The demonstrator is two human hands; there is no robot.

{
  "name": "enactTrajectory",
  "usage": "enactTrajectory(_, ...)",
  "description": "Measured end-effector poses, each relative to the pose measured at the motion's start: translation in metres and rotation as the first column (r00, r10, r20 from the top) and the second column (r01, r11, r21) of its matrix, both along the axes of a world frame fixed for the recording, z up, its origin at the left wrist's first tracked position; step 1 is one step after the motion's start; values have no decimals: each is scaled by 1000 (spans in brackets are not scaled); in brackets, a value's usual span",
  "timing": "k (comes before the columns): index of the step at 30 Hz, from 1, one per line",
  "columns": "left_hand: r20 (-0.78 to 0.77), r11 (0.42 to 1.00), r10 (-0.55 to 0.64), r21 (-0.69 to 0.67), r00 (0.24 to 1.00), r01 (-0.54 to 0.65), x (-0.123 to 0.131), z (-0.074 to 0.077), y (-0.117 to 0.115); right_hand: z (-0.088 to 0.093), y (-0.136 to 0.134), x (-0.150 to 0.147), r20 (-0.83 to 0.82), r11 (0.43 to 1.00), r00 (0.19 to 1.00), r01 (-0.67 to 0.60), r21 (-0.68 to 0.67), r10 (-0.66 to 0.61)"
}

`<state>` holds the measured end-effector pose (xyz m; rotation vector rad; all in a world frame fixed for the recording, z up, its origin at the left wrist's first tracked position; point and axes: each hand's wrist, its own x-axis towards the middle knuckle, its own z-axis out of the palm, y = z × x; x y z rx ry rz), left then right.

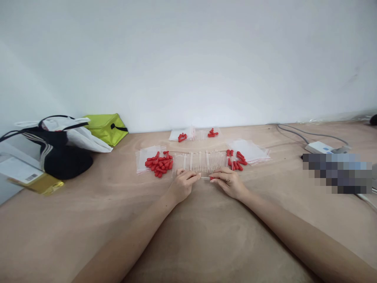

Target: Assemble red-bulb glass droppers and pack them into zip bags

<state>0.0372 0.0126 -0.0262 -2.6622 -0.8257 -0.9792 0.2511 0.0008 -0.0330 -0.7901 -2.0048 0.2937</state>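
Observation:
My left hand (183,184) pinches one end of a thin clear glass dropper tube (204,178). At the tube's other end, my right hand (229,183) grips a red rubber bulb (211,178), mostly hidden by the fingers. The tube lies level between the two hands, and whether it sits inside the bulb I cannot tell. Just beyond the hands is a row of clear glass tubes (200,160). A heap of red rubber bulbs (160,163) lies to their left. On their right are more red bulbs (240,158), with a couple standing on tubes.
Clear zip bags (253,152) lie right of the tubes, with more bags (141,157) under the left heap. Farther back are a small tube group (201,135) and a few bulbs. A black cap (66,161) and a green bag (103,127) stand left; a power strip (319,147) lies right.

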Motion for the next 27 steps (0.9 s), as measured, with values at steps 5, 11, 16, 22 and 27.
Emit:
enactTrajectory(5,5,1000,1,-10,1000,-1,2,-1,-1,-2,2,2,8,1000,1000,-6,-2,6)
enactTrajectory(11,5,999,30,-13,1000,-30,5,1,-4,-2,1,2,26,1000,1000,7,5,-7)
enactTrajectory(16,-14,999,43,15,999,-43,7,1,-6,-1,0,-1,71,999,997,10,35,-12)
enactTrajectory(22,-11,998,47,37,999,-47,8,1,-6,5,0,0,182,998,981,67,18,-70)
enactTrajectory(27,39,990,136,-31,990,-135,6,3,-5,7,1,5,227,992,966,127,10,-126)
